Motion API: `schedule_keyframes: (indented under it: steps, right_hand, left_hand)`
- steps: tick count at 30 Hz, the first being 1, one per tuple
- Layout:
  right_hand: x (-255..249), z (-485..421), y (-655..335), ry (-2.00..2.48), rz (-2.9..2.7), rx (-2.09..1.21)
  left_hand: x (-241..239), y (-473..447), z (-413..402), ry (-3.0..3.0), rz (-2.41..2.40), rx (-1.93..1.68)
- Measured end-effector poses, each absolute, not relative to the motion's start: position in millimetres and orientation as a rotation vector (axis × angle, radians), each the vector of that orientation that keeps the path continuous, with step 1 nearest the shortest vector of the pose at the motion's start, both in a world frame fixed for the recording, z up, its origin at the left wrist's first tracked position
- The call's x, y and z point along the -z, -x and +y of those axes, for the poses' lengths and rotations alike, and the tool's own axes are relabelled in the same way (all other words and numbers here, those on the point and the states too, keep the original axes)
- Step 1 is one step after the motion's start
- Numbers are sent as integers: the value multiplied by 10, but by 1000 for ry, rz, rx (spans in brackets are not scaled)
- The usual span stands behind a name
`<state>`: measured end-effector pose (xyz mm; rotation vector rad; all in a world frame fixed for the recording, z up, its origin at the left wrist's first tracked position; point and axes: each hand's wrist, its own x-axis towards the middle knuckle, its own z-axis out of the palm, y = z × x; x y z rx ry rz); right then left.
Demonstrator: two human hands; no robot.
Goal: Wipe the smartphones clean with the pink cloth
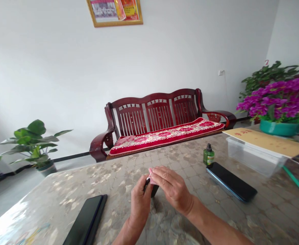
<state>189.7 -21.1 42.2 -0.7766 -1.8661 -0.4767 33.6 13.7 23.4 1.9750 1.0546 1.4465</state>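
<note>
Over the middle of the table, my left hand (141,197) grips a small black object (154,190), mostly hidden by my fingers, so I cannot tell its kind. My right hand (173,189) is closed over a pink cloth (152,175), pressing it against the top of that object. Both hands nearly meet there. To their left lies a dark phone (84,219) in an opened-out or doubled dark cover. Off to the right, another black phone (232,182) lies flat, touching or very near a small green bottle (208,157) with a black cap.
A patterned cover spreads over the table (124,180). At the right are a clear plastic box (254,160), a tan envelope (269,141) on top, a green pen (294,177) and a pot of purple flowers (279,98). Beyond the table stands a wooden bench (157,114).
</note>
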Motion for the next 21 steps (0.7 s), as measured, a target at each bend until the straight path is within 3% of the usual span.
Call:
schedule_keyframes:
  steps: [14, 21]
  right_hand:
    - [-384, -169, -2002, 802, -1782, 403]
    - [-270, -112, -1930, 891, -1534, 80]
  left_hand:
    - [-252, -338, 139, -1940, 1066, -1466]
    - [-203, -326, 167, -1852, 1123, -1553]
